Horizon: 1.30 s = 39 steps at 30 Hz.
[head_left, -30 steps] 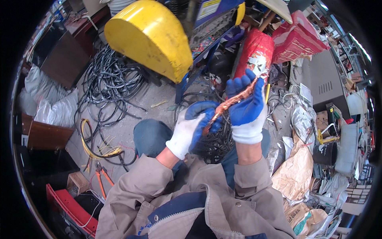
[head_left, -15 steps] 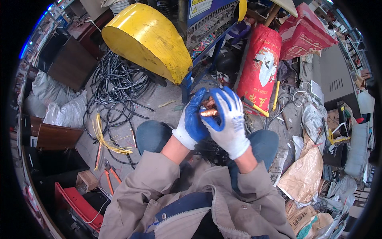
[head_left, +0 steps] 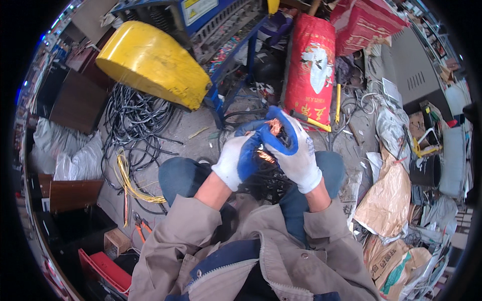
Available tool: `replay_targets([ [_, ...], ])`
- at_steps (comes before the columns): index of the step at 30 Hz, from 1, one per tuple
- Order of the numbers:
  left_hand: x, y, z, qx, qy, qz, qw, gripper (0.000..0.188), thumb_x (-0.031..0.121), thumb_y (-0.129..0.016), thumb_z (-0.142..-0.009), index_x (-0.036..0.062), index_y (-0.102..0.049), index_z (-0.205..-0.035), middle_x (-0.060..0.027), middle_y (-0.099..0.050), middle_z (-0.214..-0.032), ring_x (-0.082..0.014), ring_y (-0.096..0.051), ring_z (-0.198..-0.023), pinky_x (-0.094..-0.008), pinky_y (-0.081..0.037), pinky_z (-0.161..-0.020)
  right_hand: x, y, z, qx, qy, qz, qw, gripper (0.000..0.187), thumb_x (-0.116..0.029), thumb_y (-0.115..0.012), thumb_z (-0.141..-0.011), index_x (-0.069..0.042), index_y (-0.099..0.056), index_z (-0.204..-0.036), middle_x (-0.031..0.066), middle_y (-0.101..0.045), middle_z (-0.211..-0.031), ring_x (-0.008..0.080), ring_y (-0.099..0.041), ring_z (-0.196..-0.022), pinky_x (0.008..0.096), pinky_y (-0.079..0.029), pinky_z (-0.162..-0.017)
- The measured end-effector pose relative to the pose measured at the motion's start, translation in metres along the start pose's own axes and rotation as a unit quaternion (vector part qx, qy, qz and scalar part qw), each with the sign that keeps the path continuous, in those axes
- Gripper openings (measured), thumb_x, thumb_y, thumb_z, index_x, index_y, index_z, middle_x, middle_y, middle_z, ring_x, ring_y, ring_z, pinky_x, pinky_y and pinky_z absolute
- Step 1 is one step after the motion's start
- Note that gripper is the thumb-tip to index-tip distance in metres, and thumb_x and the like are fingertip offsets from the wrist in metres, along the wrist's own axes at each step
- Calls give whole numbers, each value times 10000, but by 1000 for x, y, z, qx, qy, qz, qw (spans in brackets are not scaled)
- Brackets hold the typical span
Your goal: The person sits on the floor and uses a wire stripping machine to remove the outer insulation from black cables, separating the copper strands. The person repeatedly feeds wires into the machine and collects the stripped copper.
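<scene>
Both hands wear white work gloves with blue coated palms and meet in front of my knees. A bundle of bare copper wire [head_left: 274, 126] is held between them, its shiny strands poking out above and below the fingers. My left hand [head_left: 241, 158] is closed on the bundle's left side, its fingertips partly hidden behind the other glove. My right hand [head_left: 295, 150] curls round the bundle from the right, thumb and fingers forming a loop. Much of the copper is covered by the gloves.
A heap of black cable [head_left: 133, 115] and yellow strands [head_left: 131, 183] lie at left, with orange-handled pliers [head_left: 140, 226] nearer. A yellow machine guard [head_left: 155, 60] stands ahead. Beyond my right hand are a red sack [head_left: 311, 70], a yellow-handled hammer [head_left: 316, 123] and brown paper bags [head_left: 386, 200].
My hands have turned the copper bundle, and strands now show below the gloves too. The right hand has opened into a wider loop. The whole view has shifted slightly.
</scene>
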<state>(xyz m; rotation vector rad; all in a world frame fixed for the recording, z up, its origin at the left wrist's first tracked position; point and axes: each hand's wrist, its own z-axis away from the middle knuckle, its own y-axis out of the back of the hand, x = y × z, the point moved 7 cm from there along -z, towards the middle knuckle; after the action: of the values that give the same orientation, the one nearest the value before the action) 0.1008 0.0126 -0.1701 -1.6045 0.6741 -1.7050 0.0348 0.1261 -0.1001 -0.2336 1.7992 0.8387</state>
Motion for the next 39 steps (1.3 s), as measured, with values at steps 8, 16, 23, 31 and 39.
replay_targets([
  [8,-6,-28,-28,13,72,72,995,573,506,-392,-1067,78,-464,-1441,-125,-592,-1350,-235,-609,-1189,-352,-494,-1038,-17,3,17,55,174,199,963,547,-316,-702,-873,-41,-567,-1326,189,-600,-1272,367,-548,-1222,474,-404,-1070],
  [16,-52,-60,-44,-5,232,27,972,624,489,-465,-1041,40,-447,-1473,-183,-516,-1454,-338,-517,-1309,-470,-368,-1146,77,157,29,96,-26,-265,959,531,-286,-653,-978,-13,-521,-1414,97,-621,-1287,226,-659,-1086,346,-547,-914],
  [23,-67,22,-59,121,244,-22,962,482,366,-482,-1047,36,-517,-1397,-182,-572,-1398,-350,-562,-1262,-458,-436,-1093,287,240,88,113,-47,-755,644,649,-515,-484,-1018,-39,-462,-1459,177,-586,-1390,348,-623,-1183,510,-503,-1008],
  [31,-115,97,-49,174,288,-99,937,393,335,-493,-1047,122,-538,-1374,-139,-580,-1400,-340,-572,-1257,-498,-454,-1071,454,206,133,290,-327,-732,522,574,-494,-534,-1006,56,-627,-1143,236,-684,-1099,362,-659,-978,489,-564,-883],
  [39,-173,159,-42,202,374,-170,889,404,302,-464,-1063,71,-525,-1389,-150,-623,-1318,-297,-633,-1134,-402,-510,-989,544,252,129,373,-493,-51,784,414,-496,-618,-967,-89,-691,-962,18,-650,-815,134,-554,-703,314,-440,-639],
])
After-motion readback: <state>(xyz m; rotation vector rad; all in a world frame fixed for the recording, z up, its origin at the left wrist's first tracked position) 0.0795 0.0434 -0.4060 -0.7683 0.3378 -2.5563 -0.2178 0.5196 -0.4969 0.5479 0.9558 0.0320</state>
